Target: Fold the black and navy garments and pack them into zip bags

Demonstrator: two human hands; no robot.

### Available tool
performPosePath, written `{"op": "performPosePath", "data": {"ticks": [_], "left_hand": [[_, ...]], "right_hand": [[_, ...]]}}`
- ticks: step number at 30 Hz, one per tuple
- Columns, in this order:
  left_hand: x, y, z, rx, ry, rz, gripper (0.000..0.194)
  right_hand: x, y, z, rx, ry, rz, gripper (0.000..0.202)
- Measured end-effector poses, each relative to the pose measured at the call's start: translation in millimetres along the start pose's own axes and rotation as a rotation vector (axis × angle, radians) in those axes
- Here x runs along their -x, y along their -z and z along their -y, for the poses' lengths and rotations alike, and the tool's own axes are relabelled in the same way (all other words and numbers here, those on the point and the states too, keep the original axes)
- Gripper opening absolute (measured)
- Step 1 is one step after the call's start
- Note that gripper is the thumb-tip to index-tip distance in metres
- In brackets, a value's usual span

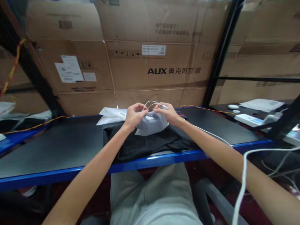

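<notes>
A whitish translucent pouch (152, 126) with a dark rounded shape showing through it rests on a folded black cloth (142, 147) near the table's front edge. My left hand (135, 117) pinches at the pouch's upper left, fingertips closed. At the upper right, my right hand (168, 114) is also closed in a pinch on the pouch's gathered top. Thin white cords (151, 102) arch above the pouch between my two hands. The fingers hide just where the cords meet the pouch. What lies inside cannot be made out.
White paper or plastic (112, 115) lies left of my hands on the blue-edged black table (70, 147). Large cardboard boxes (159, 72) stand behind. A white cable (243, 168) hangs across my right forearm. A white power strip (248, 120) sits at right.
</notes>
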State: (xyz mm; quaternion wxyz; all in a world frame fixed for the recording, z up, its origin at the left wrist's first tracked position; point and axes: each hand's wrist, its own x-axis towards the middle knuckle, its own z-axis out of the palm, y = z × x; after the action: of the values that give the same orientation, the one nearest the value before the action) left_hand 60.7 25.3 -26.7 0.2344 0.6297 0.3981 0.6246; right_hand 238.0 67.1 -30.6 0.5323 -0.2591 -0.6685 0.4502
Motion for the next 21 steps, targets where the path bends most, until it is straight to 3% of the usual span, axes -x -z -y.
{"op": "performPosePath", "data": {"ticks": [21], "left_hand": [[-0.1, 0.0, -0.8, 0.002, -0.005, -0.001, 0.013]], "right_hand": [[1.6, 0.8, 2.7, -0.002, -0.004, 0.036, 0.026]]}}
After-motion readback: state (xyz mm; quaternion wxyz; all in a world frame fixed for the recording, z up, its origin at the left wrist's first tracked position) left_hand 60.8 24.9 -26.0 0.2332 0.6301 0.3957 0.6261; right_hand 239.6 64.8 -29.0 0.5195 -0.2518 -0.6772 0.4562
